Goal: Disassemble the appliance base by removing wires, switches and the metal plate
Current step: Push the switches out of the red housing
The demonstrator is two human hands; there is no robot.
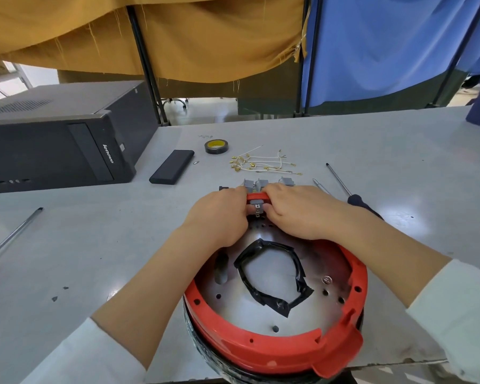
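Both hands pinch grey switch; red base rim.

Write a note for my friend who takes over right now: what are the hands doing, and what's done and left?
Left hand and right hand both pinch the grey switch in the far rim of the round red plastic base.
Done: white wires with brass ends and some grey switches lie on the table behind.
Left: this switch, then the shiny metal plate, still inside the base.
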